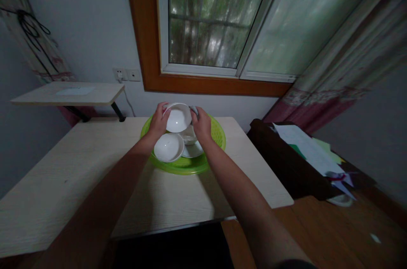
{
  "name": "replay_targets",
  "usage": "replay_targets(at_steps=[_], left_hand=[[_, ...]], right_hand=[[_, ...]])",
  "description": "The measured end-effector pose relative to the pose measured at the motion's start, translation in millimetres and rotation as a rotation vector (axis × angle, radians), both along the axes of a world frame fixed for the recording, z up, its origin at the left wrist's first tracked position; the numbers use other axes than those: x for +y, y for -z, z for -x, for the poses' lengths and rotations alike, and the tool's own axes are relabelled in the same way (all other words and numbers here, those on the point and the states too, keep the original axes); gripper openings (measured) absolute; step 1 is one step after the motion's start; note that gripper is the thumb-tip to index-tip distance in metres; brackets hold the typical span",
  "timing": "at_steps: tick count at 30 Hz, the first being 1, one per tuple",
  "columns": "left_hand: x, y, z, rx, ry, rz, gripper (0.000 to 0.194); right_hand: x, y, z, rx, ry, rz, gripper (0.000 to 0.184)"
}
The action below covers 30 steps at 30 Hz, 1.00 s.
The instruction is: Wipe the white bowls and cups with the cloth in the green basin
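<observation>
A white bowl (178,118) is tilted toward me above a round green plastic basket (219,135). My left hand (160,121) is closed on its left rim, thumb toward the inside. At its right rim is my right hand (202,125), fingers closed around a crumpled grey piece (193,110) that looks like cloth. Whether the right fingers also grip the bowl, I cannot tell. A second white bowl (169,148) sits in the basket at the front left. Behind and right of it are another bowl (188,135) and a white dish (193,150), both partly covered.
The basket stands on a pale wooden table (76,163) against the wall below a window (208,19). A raised shelf (68,93) is at the table's left. Papers (307,150) lie on a dark brown piece of furniture (282,163) to the right.
</observation>
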State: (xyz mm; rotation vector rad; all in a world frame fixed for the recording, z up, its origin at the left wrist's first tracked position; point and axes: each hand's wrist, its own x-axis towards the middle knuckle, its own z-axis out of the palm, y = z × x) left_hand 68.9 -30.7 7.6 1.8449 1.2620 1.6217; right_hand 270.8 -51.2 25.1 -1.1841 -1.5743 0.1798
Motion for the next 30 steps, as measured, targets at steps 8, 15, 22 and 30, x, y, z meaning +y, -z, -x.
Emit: replay_targets(at_steps=[8, 15, 22, 30], left_hand=[[12, 4.9, 4, -0.141, -0.128, 0.153, 0.052], [10, 10.9, -1, -0.134, 0.038, 0.184, 0.047], [13, 11.3, 1, -0.187, 0.010, 0.139, 0.041], [12, 12.6, 2, -0.126, -0.036, 0.060, 0.043]], right_hand=[[-1, 0.7, 3, 0.037, -0.006, -0.060, 0.022], [-2, 2.2, 9, -0.175, 0.041, -0.092, 0.008], [-22, -2.7, 30, -0.806, -0.114, 0.058, 0.032], [-19, 7.7, 32, -0.614, -0.443, 0.066, 0.036]])
